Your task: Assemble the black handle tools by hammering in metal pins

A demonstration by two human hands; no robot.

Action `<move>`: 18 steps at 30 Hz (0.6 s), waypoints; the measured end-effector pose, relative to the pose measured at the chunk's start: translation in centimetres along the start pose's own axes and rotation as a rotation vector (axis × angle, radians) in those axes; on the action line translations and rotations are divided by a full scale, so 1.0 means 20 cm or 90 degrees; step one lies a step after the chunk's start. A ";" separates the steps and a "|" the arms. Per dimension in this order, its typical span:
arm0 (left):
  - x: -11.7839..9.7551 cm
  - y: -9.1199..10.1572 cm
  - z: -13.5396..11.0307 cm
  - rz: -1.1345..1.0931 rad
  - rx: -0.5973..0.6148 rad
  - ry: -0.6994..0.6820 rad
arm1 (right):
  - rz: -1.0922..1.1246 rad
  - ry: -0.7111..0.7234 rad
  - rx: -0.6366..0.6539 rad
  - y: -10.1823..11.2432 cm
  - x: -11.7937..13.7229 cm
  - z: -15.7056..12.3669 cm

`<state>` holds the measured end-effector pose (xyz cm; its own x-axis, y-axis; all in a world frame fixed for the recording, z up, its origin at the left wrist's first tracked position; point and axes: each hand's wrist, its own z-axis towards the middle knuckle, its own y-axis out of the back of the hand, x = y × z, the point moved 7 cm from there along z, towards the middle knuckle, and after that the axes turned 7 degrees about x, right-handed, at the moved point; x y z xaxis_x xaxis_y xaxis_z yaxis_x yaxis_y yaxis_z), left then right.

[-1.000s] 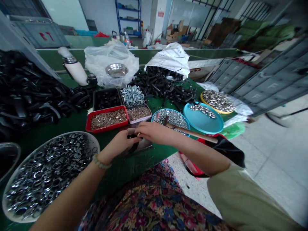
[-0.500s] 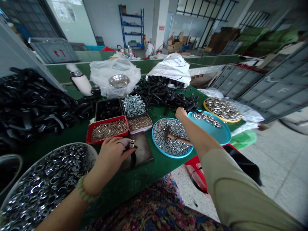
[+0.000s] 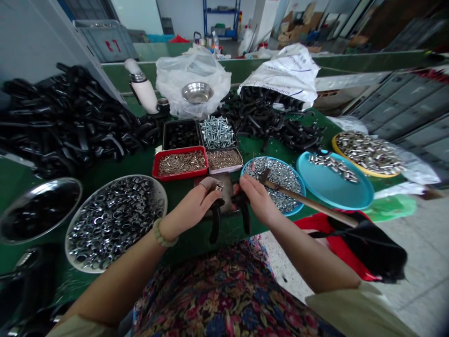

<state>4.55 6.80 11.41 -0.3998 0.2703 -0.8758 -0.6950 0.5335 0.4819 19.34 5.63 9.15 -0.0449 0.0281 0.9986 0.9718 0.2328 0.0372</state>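
My left hand [image 3: 196,201] is closed on a black curved handle [image 3: 215,224]. A small shiny metal sleeve [image 3: 220,185] stands at its upper end, by the thumb and forefinger. In my right hand [image 3: 257,199] is a second black curved handle [image 3: 246,219], pinched by its top and hanging downward. The two handles are side by side and apart, over the near part of a dark metal plate [image 3: 228,187]. Just right of my right hand, a wooden-handled hammer [image 3: 308,203] lies across a blue tray of small metal nuts [image 3: 280,199].
Near the plate are a red tray of pins [image 3: 182,164], a box of screws [image 3: 217,132] and a white basin of metal rings [image 3: 115,220]. Black handles are piled left [image 3: 80,121] and behind [image 3: 277,124]. A larger blue tray [image 3: 329,187] holds metal sleeves on the right.
My right hand has come back from the black pile at the rear and now holds a black handle beside my left hand. My left hand still grips its handle. The view has tilted down.
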 end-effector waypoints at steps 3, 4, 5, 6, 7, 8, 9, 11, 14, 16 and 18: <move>-0.01 0.02 -0.05 0.024 -0.039 0.003 | -0.007 -0.040 0.033 -0.09 0.02 0.01; 0.00 0.03 -0.06 0.033 -0.048 0.005 | -0.004 -0.047 0.039 -0.10 0.03 0.01; 0.00 0.04 -0.07 0.043 -0.052 0.007 | -0.010 -0.048 0.046 -0.11 0.04 0.01; 0.00 0.04 -0.08 0.054 -0.049 0.007 | -0.026 -0.041 0.052 -0.12 0.05 0.01; 0.00 0.03 -0.08 0.067 -0.040 0.006 | -0.053 -0.025 0.060 -0.13 0.07 0.01; 0.00 0.02 -0.09 0.080 -0.027 0.004 | -0.091 -0.007 0.069 -0.14 0.09 0.02; 0.01 0.01 -0.09 0.093 -0.011 0.002 | -0.136 0.011 0.079 -0.15 0.12 0.01; 0.02 -0.01 -0.09 0.131 0.016 0.008 | -0.238 0.041 0.105 -0.17 0.16 0.01; 0.06 -0.04 -0.10 0.254 0.050 0.043 | -0.386 0.050 0.140 -0.20 0.19 0.01; 0.08 -0.05 -0.10 0.348 0.087 0.055 | -0.432 0.036 0.161 -0.20 0.17 0.00; 0.08 -0.05 -0.10 0.399 0.133 0.037 | -0.421 0.024 0.172 -0.19 0.13 -0.02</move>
<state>3.42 5.00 9.55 -0.7263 0.5402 -0.4251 -0.1918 0.4346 0.8799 15.57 4.36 11.70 -0.5920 -0.2341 0.7712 0.6526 0.4222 0.6291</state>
